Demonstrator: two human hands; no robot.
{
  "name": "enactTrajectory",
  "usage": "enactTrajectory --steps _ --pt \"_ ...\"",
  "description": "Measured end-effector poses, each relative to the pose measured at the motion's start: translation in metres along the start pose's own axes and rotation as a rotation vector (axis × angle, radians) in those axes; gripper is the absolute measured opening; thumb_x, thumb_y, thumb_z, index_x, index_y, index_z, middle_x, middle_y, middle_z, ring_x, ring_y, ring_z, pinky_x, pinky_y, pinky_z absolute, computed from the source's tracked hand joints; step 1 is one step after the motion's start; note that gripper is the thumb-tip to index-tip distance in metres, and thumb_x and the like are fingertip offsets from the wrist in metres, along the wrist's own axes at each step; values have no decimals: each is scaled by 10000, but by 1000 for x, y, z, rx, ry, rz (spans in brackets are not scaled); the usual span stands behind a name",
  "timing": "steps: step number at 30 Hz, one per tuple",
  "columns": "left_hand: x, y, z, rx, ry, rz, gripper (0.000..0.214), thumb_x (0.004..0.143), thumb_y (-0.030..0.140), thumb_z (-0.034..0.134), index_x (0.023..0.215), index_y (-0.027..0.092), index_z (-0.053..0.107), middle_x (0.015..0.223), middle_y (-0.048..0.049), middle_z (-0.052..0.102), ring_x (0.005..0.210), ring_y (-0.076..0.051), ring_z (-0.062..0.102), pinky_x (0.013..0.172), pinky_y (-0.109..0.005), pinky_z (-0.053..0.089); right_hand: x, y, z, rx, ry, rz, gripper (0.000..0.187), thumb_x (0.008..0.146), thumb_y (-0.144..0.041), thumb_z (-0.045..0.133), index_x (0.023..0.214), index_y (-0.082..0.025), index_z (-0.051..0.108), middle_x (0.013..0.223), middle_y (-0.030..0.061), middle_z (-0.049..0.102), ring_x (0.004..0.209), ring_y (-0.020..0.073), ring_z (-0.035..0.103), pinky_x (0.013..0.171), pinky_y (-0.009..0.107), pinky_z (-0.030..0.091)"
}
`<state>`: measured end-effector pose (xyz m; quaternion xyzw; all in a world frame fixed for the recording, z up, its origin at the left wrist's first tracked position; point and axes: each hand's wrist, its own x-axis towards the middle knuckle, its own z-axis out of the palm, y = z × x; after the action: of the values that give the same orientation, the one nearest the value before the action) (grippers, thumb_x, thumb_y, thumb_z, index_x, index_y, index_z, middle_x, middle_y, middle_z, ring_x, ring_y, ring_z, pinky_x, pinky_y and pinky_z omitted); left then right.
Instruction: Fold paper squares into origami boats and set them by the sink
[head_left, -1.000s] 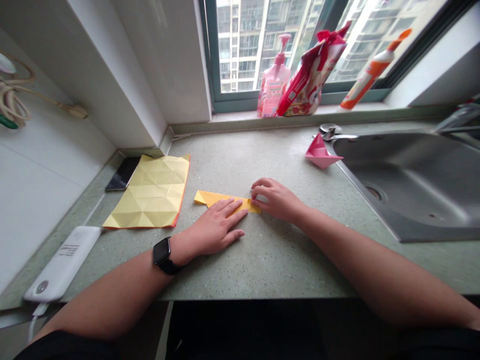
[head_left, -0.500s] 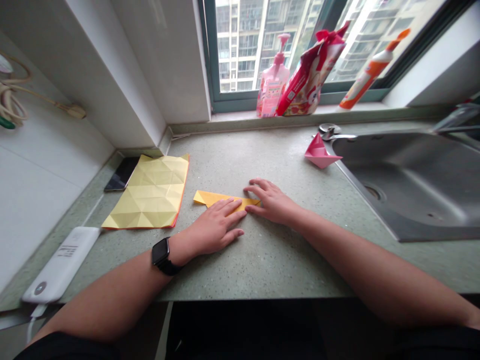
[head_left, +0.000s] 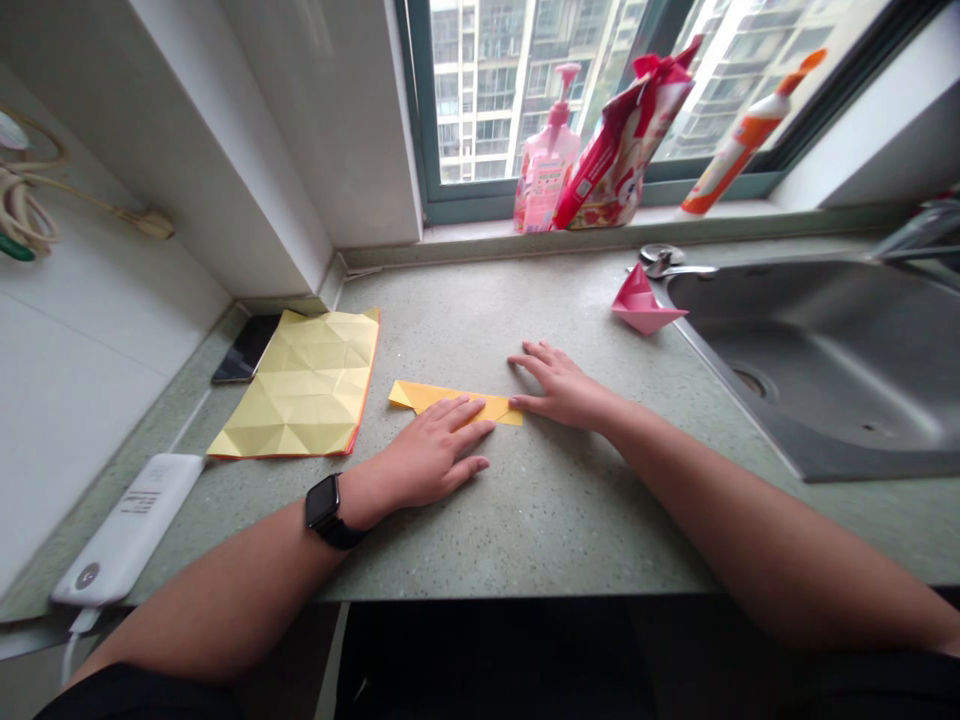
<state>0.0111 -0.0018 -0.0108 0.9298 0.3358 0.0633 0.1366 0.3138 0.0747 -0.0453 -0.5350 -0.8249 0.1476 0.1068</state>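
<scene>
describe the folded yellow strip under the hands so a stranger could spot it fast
On the speckled stone counter left of the steel sink, the folded yellow paper strip lies under the left hand, with the right hand at its other end. Unlike the broad creased yellow sheet beside it, it is narrow.

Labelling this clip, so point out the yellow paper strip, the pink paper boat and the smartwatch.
yellow paper strip (head_left: 427, 396), head view, bare middle
pink paper boat (head_left: 642, 308), head view, hull centre
smartwatch (head_left: 323, 503), head view, black face
</scene>
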Motion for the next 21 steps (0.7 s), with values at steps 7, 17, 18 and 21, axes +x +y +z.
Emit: enactTrajectory --steps 7,17,18,21 --pt "1 3 -5 14 -54 -37 530 1146 482 538 1617 240 561 1773 -148 429 1673 -366 356 1383 -688 158 1 14 -7 -1 0 4 759 954 -597 759 1622 -281 582 1798 150 390 1674 434 311 1357 657 281" --pt "1 1 -5 -6 -56 -24 541 1153 481 512 1647 259 522 1786 -140 408 1688 -349 326 1383 -669 171 -6 -5 2 85 114 -55 641 1018 -603 677 1591 -327 597 1739 128 485 1645 391 388 1343 643 328" --pt "1 1 -4 -7 -55 -21 549 1153 484 512 1653 258 515 1787 -141 406 1689 -350 324 1383 -669 170 -7 -10 4 85 112 -81 656 1012 -601 689 1601 -332 585 1749 123 471 1655 385 371 1348 638 319" --pt "2 -1 -2 -9 -55 -12 575 1151 495 511 1673 255 492 1789 -149 399 1690 -356 320 1381 -674 168 -9 -24 13 40 73 -112 714 981 -592 734 1621 -324 566 1762 134 451 1671 404 329 1358 679 254"
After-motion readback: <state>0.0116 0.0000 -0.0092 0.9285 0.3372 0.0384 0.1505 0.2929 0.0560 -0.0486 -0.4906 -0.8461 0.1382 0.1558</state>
